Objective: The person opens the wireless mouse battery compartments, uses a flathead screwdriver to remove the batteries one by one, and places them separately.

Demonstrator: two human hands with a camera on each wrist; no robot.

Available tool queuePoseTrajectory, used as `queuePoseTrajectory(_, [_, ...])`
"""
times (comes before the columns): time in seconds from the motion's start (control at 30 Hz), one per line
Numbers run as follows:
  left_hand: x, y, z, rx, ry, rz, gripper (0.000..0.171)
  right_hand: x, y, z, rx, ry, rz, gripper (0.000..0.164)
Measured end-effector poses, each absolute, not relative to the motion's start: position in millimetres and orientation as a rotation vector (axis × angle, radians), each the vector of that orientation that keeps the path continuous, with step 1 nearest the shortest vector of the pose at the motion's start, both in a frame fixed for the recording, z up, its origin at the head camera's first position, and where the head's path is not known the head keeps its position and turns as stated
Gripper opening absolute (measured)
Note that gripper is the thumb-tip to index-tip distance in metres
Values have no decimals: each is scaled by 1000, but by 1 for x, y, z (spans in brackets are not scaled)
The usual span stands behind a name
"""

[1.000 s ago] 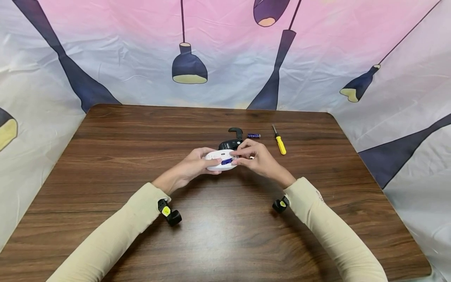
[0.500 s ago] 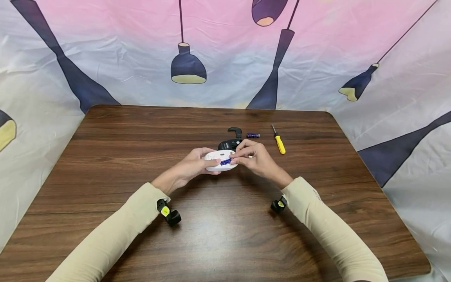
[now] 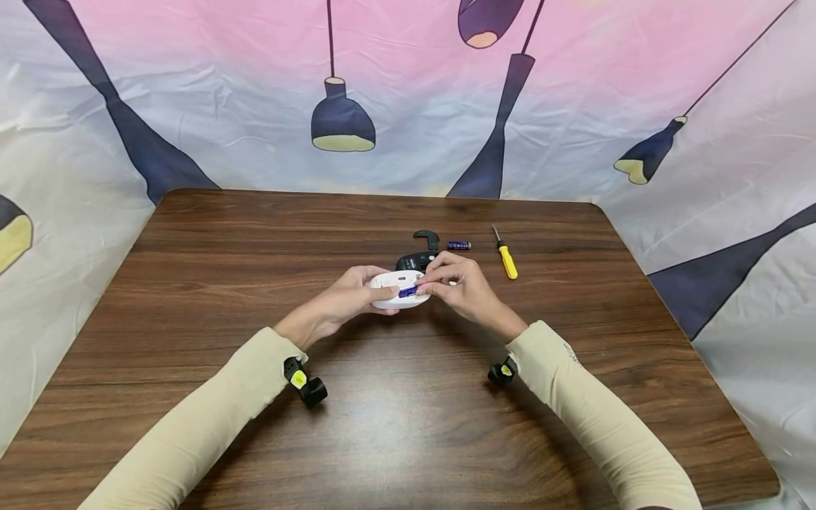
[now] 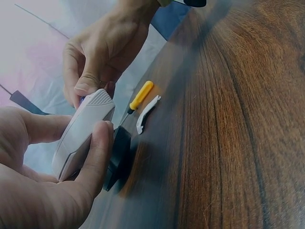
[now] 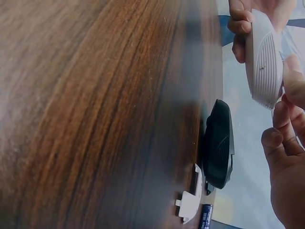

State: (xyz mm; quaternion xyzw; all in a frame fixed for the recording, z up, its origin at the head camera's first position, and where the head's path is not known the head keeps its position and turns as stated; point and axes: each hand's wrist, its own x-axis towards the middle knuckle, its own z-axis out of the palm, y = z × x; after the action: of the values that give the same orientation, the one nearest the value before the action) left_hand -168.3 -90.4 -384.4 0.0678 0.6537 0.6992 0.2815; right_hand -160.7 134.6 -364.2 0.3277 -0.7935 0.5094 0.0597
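Observation:
My left hand (image 3: 347, 297) grips a white computer mouse (image 3: 416, 302), underside up, above the table. In the left wrist view the fingers hold the white mouse (image 4: 78, 133) by its sides. On that underside lies a blue battery (image 3: 406, 292), with the left thumb at its left end. My right hand (image 3: 464, 283) pinches the battery's right end between thumb and fingertip. From the right wrist, the ribbed end of the white mouse (image 5: 264, 71) faces the camera and hides the battery.
Behind the hands sits a black mouse (image 3: 411, 262) beside a black cover piece (image 3: 428, 239). Farther right are a loose blue battery (image 3: 459, 246) and a screwdriver with a yellow handle (image 3: 508, 262). A white cover (image 4: 148, 114) lies near the screwdriver. A printed cloth backs the table.
My right fingertips have shifted slightly left along with the battery. The left hand keeps its grip on the white mouse, which has barely moved.

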Motion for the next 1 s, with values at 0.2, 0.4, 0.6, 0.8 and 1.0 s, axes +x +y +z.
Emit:
queuePoseTrajectory(0.2, [-169, -91, -383, 179, 1756, 1862, 49, -162, 134, -364, 994, -2400, 1530, 7])
queuePoseTrajectory(0.4, [-169, -91, -384, 169, 1762, 1873, 49, -161, 134, -363, 999, -2419, 1499, 7])
queuePoseTrajectory(0.6, [-169, -91, -386, 165, 1765, 1876, 48, -165, 136, -369, 998, -2458, 1469, 8])
queuePoseTrajectory(0.8, [-168, -91, -385, 158, 1777, 1881, 50, -178, 143, -387, 970, -2485, 1441, 9])
queuePoseTrajectory(1.0, [-169, -91, -385, 141, 1792, 1880, 50, -181, 148, -390, 983, -2464, 1427, 10])
